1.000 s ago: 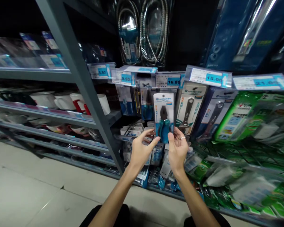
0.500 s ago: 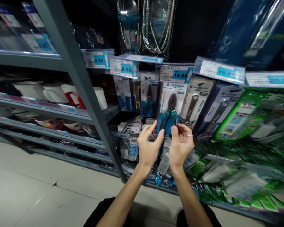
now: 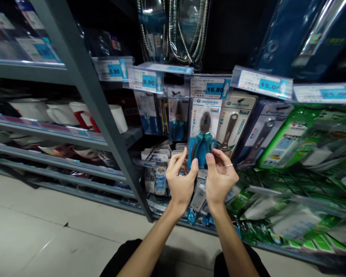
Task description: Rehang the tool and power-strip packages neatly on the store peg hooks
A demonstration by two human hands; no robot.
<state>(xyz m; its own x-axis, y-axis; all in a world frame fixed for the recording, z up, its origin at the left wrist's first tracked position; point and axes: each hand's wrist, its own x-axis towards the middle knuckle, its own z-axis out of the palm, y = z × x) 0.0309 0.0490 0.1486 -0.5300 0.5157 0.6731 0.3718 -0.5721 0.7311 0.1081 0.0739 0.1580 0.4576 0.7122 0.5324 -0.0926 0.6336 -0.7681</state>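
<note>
A blister pack of teal-handled pliers (image 3: 203, 132) stands upright in front of the hanging tool row, under the 16.80 price tag (image 3: 210, 88). My left hand (image 3: 181, 181) pinches its lower left corner. My right hand (image 3: 220, 177), with a ring on one finger, grips the lower right edge. To the right of it hangs a packaged adjustable wrench (image 3: 233, 125). Another pliers pack (image 3: 177, 118) hangs to the left.
A grey upright post (image 3: 86, 96) splits the shelving. White and red mugs (image 3: 75, 114) sit on the left shelves. Green packages (image 3: 302, 146) fill the right side. Coiled metal hoses (image 3: 173, 30) hang above. Small packaged goods lie below my hands. Pale floor tiles at lower left.
The pliers pack has moved up and back toward the hanging row beneath the 16.80 tag. Both hands kept hold of its lower edge, and my view shifted slightly right.
</note>
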